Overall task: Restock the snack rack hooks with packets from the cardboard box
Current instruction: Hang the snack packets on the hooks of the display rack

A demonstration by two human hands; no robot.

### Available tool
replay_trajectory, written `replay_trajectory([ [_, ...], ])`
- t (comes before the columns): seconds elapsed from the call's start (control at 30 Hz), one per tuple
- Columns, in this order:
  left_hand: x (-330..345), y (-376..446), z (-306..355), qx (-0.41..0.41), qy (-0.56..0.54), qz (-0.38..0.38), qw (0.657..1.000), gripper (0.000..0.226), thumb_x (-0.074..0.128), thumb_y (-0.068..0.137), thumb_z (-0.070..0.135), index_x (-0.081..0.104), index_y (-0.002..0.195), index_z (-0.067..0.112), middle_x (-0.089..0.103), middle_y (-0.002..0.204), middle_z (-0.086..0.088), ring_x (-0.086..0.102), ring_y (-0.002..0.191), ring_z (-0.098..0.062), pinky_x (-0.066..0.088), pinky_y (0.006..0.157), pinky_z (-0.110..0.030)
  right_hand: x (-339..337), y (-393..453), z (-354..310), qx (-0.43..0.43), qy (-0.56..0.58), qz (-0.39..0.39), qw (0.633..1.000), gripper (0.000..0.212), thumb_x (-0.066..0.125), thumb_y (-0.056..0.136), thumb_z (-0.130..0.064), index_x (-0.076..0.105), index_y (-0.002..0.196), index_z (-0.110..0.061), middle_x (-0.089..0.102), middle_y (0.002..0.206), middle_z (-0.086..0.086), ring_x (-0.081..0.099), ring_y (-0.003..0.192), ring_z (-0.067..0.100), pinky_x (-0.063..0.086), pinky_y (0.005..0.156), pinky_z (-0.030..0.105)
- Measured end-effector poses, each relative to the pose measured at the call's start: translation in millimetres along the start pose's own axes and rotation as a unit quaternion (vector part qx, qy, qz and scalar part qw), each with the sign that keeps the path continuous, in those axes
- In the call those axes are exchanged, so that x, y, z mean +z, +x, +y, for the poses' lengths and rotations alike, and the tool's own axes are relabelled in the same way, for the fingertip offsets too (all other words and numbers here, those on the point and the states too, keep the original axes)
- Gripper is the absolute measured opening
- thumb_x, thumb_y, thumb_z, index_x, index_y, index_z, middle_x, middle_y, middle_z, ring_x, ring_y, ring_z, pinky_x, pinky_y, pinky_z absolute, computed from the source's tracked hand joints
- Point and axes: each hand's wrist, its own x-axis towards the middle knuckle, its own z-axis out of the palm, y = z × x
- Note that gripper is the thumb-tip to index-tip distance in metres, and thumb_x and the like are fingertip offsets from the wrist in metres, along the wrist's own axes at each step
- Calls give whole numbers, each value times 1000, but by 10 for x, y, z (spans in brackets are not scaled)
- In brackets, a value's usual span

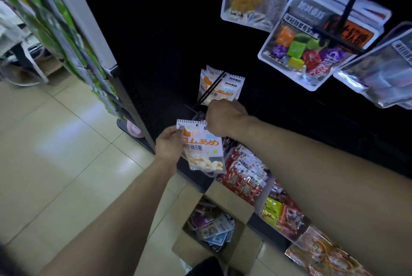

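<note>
now packet pinched between both hands

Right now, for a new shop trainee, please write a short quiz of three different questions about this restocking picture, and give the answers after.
1. True or false: the left hand holds a white packet with orange print.
2. Where is the open cardboard box? A) on a shelf B) on the floor by the rack C) in the person's arms
3. Fill in: the right hand is at the top edge of the held packet, just below the matching packets on the ____.

Key: 1 true. 2 B. 3 hook. Whether the right hand grips the packet is hidden from this view.
</note>
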Motion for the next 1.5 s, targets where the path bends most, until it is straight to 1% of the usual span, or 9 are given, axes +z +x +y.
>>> replay_trajectory([
  [0.1, 113, 75, 55, 5, 27, -32, 999, 19, 56, 105, 8, 65, 93, 19, 72, 113, -27, 63, 96, -28, 54, 98, -47, 106, 162, 152, 25, 23, 23, 999, 34, 58, 92, -11, 42, 62, -19, 47, 66, 1, 53, 76, 26, 44, 108, 48],
  [0.2, 206, 185, 123, 40, 21, -51, 998, 27, 59, 104, 2, 63, 130, 6, 70, 125, -18, 69, 108, -27, 59, 79, -26, 164, 272, 264, 30, 74, 73, 994, 17, 60, 98, -21, 73, 88, -14, 71, 94, 6, 65, 94, 28, 55, 87, 39],
  [0.33, 255, 320, 170, 90, 53, -60, 993, 58, 65, 99, -1, 46, 153, 9, 51, 156, -7, 45, 146, -20, 43, 117, -31, 167, 310, 312, 26, 106, 112, 988, 21, 60, 100, -27, 72, 116, -21, 70, 122, 6, 63, 115, 29, 52, 91, 36],
  [0.67, 162, 523, 134, 151, 108, -62, 981, 65, 71, 96, 3, 45, 155, 16, 60, 139, 3, 53, 129, -9, 51, 89, -9, 279, 312, 192, 34, 163, 127, 978, 19, 59, 96, -24, 75, 106, -23, 73, 114, 4, 61, 119, 28, 42, 111, 49],
  [0.8, 151, 515, 133, 185, 116, -41, 975, 68, 73, 95, 2, 44, 155, 15, 60, 147, -2, 54, 137, -14, 44, 119, -37, 235, 306, 149, 33, 167, 152, 974, 18, 59, 96, -27, 73, 106, -26, 72, 110, 2, 63, 112, 26, 45, 107, 48],
  [0.87, 158, 482, 146, 193, 126, -48, 972, 70, 72, 96, 4, 41, 158, 17, 58, 150, 0, 52, 139, -11, 42, 120, -31, 212, 312, 159, 43, 168, 154, 973, 18, 59, 96, -28, 73, 107, -26, 72, 112, 1, 64, 111, 26, 48, 103, 43],
  [1.0, 196, 472, 101, 207, 146, -86, 964, 79, 67, 97, -2, 29, 164, 16, 52, 155, 1, 54, 116, 23, 41, 85, 7, 212, 321, 185, 53, 171, 146, 973, 21, 61, 94, -31, 73, 111, -25, 71, 120, 1, 64, 113, 25, 53, 95, 36],
  [1.27, 314, 333, 70, 200, 131, -98, 966, 80, 66, 98, -4, 25, 164, 15, 47, 145, 6, 52, 82, 38, 43, 60, 6, 234, 270, 162, 61, 151, 157, 974, 17, 62, 93, -24, 73, 105, -20, 72, 112, 2, 62, 113, 24, 47, 92, 32],
  [1.5, 284, 429, 53, 233, 187, -77, 951, 80, 73, 96, 8, 29, 163, 19, 46, 157, 6, 38, 124, 21, 28, 91, 13, 235, 254, 174, 76, 152, 165, 972, 19, 58, 94, -23, 72, 107, -24, 70, 116, 0, 61, 115, 23, 37, 83, 29],
])
